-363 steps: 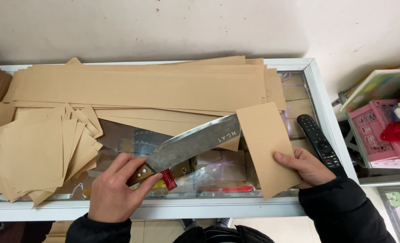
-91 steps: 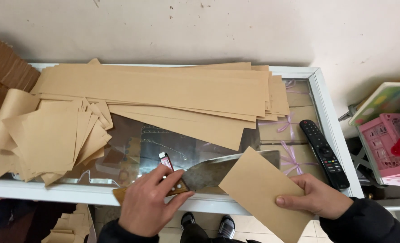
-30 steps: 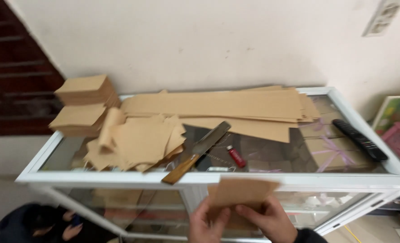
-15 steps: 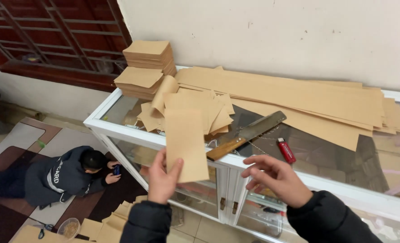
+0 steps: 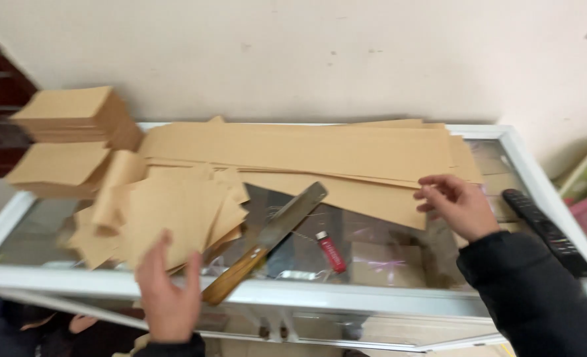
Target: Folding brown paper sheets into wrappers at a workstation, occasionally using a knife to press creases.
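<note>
Head view, motion-blurred. Glass case (image 5: 373, 301) with a white frame, standing against a plain wall.

Left hand (image 5: 169, 291): at the front edge of the case, back of the hand to the camera, fingers up and loosely spread, holding nothing. Its fingertips overlap the front edge of the cut sheets (image 5: 168, 215), a loose fanned pile of small kraft pieces on the left part of the glass. Can't tell if it touches them.

Right hand (image 5: 457, 205): open, fingers slightly curled and apart, nothing pinched. It sits over the right end of the long sheets (image 5: 300, 152), at their lower right corner. Contact is unclear because of blur. A dark sleeve runs off to the lower right.

Long sheets: a wide kraft stack lying flat along the back of the case, spanning most of its width, a few layers slid out of line at the front.

Knife (image 5: 270, 241): broad flat blade, wooden handle, lying diagonally on the glass between the two hands. Handle end is at the front frame just right of the left hand, blade tip points up and right toward the long sheets. Neither hand touches it.

Lighter (image 5: 330, 251): red, on the glass just right of the blade.

Stacks (image 5: 69, 142): two neat kraft stacks at the far left, behind the cut sheets.

Remote (image 5: 546, 231): black, at the right edge of the case, just beside the right sleeve.
</note>
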